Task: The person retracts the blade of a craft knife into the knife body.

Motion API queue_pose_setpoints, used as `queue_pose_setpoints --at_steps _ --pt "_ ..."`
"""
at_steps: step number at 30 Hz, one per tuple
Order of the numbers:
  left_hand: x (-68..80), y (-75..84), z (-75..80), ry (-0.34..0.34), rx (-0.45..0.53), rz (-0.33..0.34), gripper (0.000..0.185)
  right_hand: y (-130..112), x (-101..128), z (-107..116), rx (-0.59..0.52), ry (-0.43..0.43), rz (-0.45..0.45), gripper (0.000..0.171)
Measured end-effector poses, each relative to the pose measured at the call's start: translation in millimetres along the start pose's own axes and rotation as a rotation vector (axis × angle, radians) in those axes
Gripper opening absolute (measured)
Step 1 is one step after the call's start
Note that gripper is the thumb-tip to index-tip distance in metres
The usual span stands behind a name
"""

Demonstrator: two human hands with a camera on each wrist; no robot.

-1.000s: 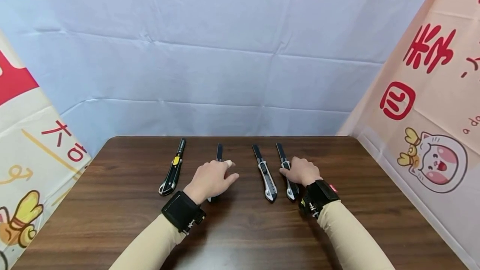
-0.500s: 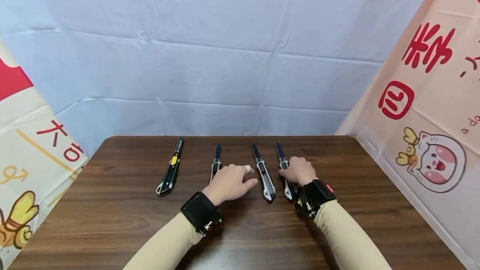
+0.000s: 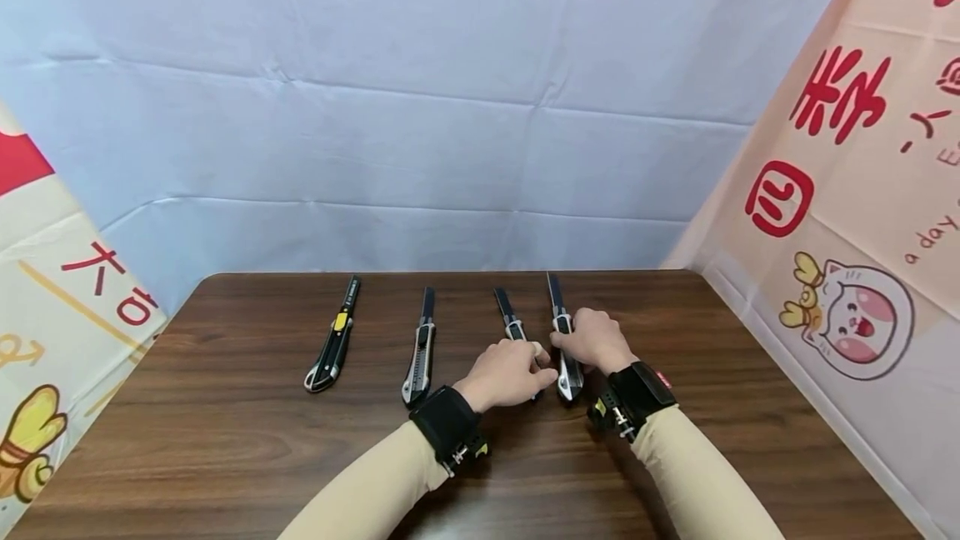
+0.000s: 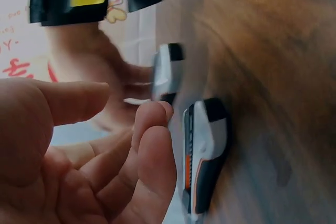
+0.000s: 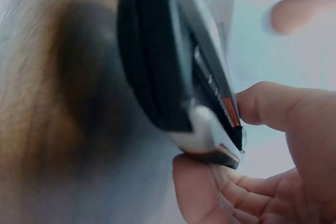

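Note:
Four utility knives lie side by side on a dark wooden table. My right hand grips the rightmost knife, a black and silver one; the right wrist view shows that knife pinched between thumb and fingers. My left hand lies over the rear half of the third knife. Seen from the left wrist, its loosely bent fingertips touch the side of that knife without closing round it. The second knife lies free to the left.
A black and yellow knife lies furthest left. A pale blue cloth backdrop hangs behind the table. Printed banners stand at the left side and the right side. Bare wood shows at the table's front and right.
My left hand has moved right, from the second knife across to the third. The right hand has slid the rightmost knife a little further away.

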State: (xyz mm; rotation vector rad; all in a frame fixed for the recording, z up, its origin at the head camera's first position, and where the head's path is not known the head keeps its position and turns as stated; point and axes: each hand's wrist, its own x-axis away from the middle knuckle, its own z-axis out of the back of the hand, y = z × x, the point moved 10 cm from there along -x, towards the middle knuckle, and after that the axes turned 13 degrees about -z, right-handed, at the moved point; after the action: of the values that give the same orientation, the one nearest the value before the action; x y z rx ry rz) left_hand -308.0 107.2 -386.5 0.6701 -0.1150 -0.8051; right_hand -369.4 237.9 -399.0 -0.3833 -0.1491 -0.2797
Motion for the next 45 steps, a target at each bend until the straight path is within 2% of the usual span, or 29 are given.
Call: queue_pose_setpoints --at_steps 5,11,15,19,22,26,29,32,38,45 --pt "4.1 -4.9 -4.8 -0.009 0.069 0.026 0.033 -14 12 14 -0.078 -0.007 0.049 0.031" --pt "6.1 -7.7 -11.6 -0.010 0.301 0.020 0.027 -21 21 17 -0.192 -0.058 0.038 0.031" --pt "6.5 -10.6 -15.0 0.018 0.472 0.023 0.023 -22 25 15 -0.248 -0.086 0.030 0.032" --pt "9.0 -13.2 -15.7 0.054 0.572 0.046 0.020 -21 28 13 -0.319 -0.118 0.039 0.041" --pt "12.1 -13.4 -15.7 0.068 0.589 0.058 0.018 -20 29 8 -0.395 -0.159 0.059 0.049" --pt "16.5 -11.3 -15.2 0.066 0.574 0.051 0.015 -18 28 0 -0.567 -0.238 0.067 0.058" --pt "18.8 -9.6 -14.6 0.061 0.554 0.035 0.014 -19 29 -4 -0.693 -0.287 0.076 0.061" --pt "21.1 -9.2 -15.7 0.051 0.542 0.027 0.013 -21 32 -6 -0.771 -0.308 0.079 0.062" --pt "24.3 -9.6 -19.6 0.030 0.529 0.028 0.010 -27 37 -7 -0.870 -0.320 0.096 0.058" --pt "25.4 -6.3 -20.2 0.033 0.523 0.029 0.013 -24 37 -9 -0.893 -0.275 0.098 0.051"
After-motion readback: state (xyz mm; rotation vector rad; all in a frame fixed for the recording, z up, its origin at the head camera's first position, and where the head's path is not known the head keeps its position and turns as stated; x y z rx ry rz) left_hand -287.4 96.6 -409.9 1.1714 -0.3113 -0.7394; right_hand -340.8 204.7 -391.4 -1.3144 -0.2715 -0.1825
